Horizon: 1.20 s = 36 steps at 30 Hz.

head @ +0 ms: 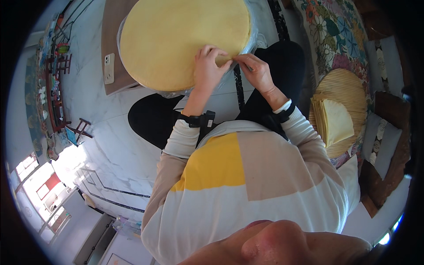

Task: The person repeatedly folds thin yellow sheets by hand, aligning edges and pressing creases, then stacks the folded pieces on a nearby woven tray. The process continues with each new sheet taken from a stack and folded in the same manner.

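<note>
A broad, round stack of thin yellow flatbread sheets (175, 36) lies in front of me, with clear plastic film (253, 33) around its rim. On top of it, near the edge closest to me, rests my left hand (211, 66). Its fingers are bent, and a gap shows between thumb and forefinger. My right hand (253, 68) pinches the sheet's edge at the stack's right side, its fingertips close to the left thumb. How many layers it grips is hidden. A black band with a small device circles my left wrist, and another black band is on the right.
On my right, folded yellow sheets (338, 121) lie on a round stalk mat (334, 81) over a floral cover (341, 33). A phone (109, 68) sits on a wooden board (114, 39) left of the stack. Small stools (81, 129) stand farther left on the marble-patterned floor (109, 139).
</note>
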{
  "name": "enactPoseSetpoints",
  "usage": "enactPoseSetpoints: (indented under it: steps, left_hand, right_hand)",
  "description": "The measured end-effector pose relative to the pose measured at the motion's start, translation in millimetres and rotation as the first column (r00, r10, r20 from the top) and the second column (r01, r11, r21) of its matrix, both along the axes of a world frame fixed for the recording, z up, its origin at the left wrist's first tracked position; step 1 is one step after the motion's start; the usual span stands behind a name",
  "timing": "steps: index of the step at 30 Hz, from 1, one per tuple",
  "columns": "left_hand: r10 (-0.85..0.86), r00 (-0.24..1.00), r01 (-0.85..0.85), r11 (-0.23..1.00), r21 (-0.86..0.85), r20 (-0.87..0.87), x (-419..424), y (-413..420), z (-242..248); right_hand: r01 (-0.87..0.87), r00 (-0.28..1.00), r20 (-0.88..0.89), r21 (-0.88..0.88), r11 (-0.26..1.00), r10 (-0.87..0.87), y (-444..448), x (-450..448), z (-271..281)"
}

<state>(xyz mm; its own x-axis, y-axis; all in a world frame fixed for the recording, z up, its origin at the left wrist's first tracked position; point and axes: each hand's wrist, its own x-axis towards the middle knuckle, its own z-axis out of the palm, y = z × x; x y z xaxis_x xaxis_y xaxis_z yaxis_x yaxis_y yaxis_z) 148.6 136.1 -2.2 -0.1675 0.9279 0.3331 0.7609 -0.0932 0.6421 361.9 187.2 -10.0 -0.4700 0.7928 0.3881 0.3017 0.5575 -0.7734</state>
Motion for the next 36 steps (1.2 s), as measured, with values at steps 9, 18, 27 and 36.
enactPoseSetpoints:
  steps: [9, 18, 27, 36]
  left_hand:
    - [0.003, 0.999, -0.004, 1.0, -0.028, -0.043, 1, 1, 3]
    - [0.014, 1.0, -0.014, 1.0, -0.016, -0.012, 6, 5, 4]
    - [0.009, 0.996, -0.009, 1.0, 0.003, -0.089, 13, 8, 8]
    - [-0.051, 0.994, 0.06, 0.994, 0.088, -0.1, 17, 11, 11]
  right_hand:
    - [-0.038, 0.999, 0.012, 0.061, 0.997, 0.038, -1, 3, -2]
    - [0.022, 0.999, -0.048, -0.027, 0.999, -0.023, 0, -3, -8]
    - [0.186, 0.979, -0.054, -0.132, 0.974, -0.195, 2, -1, -5]
    - [0.039, 0.996, 0.067, 0.23, 0.972, -0.056, 16, -9, 13]
